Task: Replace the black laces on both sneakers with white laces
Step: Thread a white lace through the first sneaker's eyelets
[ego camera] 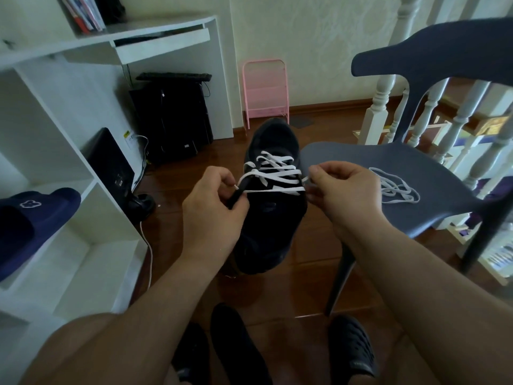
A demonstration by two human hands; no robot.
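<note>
While a black sneaker (273, 195) is held up above the floor, the left hand (213, 201) pinches one white lace (273, 176) tip and the right hand (337, 190) the other; the soft, limp cord likely handles best gripped at its stiff tips.

Black sneaker (273, 207), white lace (273, 173), grey chair (402, 173).

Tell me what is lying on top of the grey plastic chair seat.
A loose white lace lies bunched on the grey plastic chair seat, apart from the sneaker. The right hand covers the seat's near-left edge.
</note>
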